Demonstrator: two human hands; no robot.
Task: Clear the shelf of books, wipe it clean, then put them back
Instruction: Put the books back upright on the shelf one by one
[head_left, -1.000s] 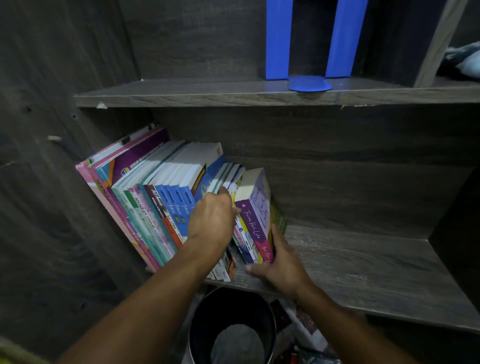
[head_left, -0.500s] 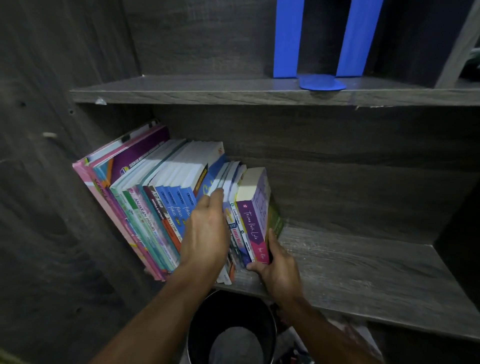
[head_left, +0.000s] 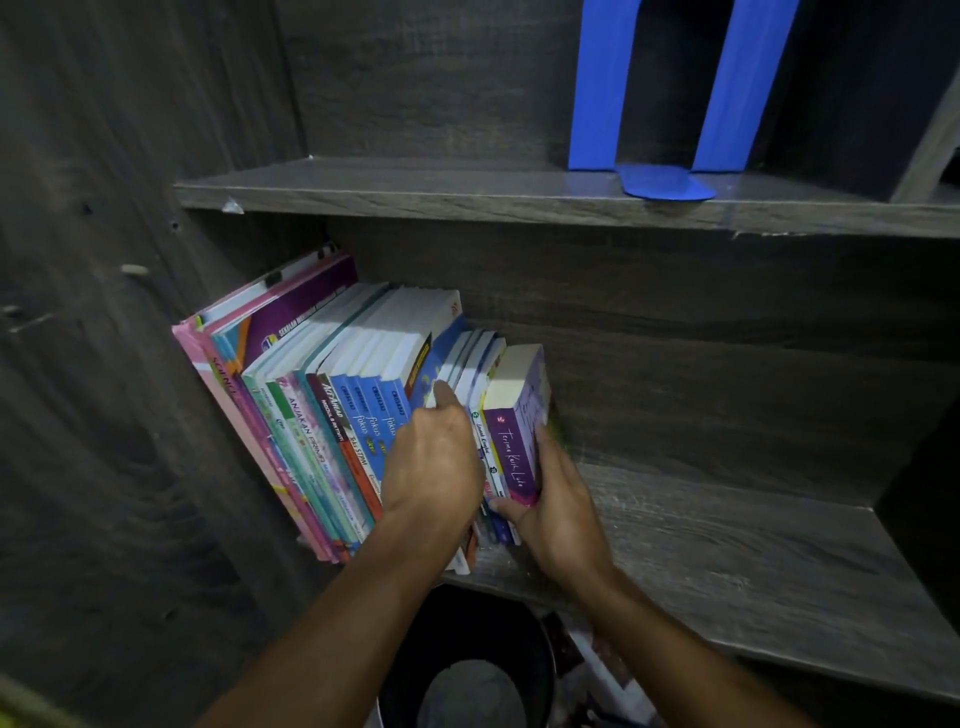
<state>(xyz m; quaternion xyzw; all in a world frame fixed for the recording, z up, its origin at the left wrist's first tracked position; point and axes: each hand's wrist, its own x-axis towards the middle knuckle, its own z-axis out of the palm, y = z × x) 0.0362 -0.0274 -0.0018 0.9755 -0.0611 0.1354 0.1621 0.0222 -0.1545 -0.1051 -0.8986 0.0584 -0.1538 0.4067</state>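
Bin (head_left: 467, 675): black, nearest, below the shelf edge.
Left hand (head_left: 431, 467): flat on the spines, forefinger extended.
Right hand (head_left: 556, 509): thumb and fingers clasping the purple book (head_left: 511, 452) at the row's right end.
Books (head_left: 311, 415): all leaning left on the shelf (head_left: 727, 571).
Status, judged: either clearing has barely begun or re-shelving is nearly done; cannot tell which.

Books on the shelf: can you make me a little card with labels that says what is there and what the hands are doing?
row of books: stands at the left end of the lower shelf, leaning left on the side wall
end of row: purple book, on the right
right hand: grips the purple book, thumb at the spine, fingers on the far cover
left hand: lies on the spines, one fingertip at the thin books; grip unclear
upper shelf: blue bookend
below: black bin
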